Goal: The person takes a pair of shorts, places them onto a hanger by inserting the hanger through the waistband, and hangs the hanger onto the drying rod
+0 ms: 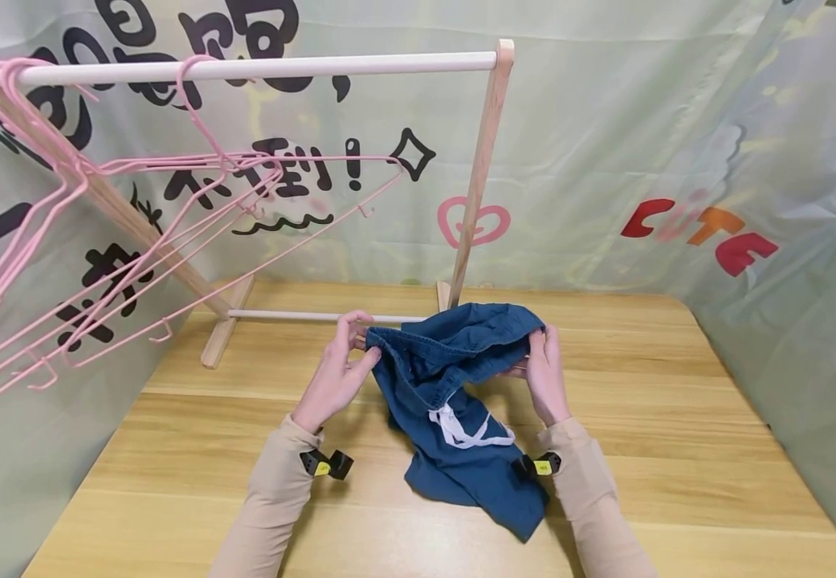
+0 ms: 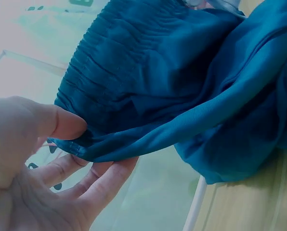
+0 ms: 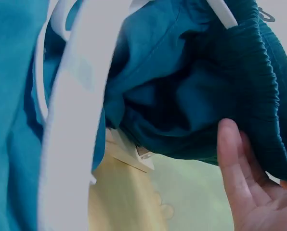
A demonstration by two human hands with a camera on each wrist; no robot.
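Dark blue drawstring pants [image 1: 446, 474] are held up by the waistband over the table, their legs hanging down toward me. At the waistband's left end my left hand [image 1: 331, 381] pinches the edge, the thumb on one side and fingers beneath in the left wrist view. My right hand [image 1: 549, 377] grips the opposite end of the waistband [image 3: 264, 96]; part of its fingers is hidden by cloth. A white drawstring [image 1: 454, 425] dangles from the front, looming large in the right wrist view. Between the hands the waist opening faces upward, gathered by elastic.
Behind the pants stands a rack with wooden posts [image 1: 481, 168] and a white top rail [image 1: 360, 66]. Several pink hangers [image 1: 222, 160] hang at its left side. The wooden table [image 1: 678, 449] meets a printed fabric backdrop [image 1: 591, 144] at the back and sides.
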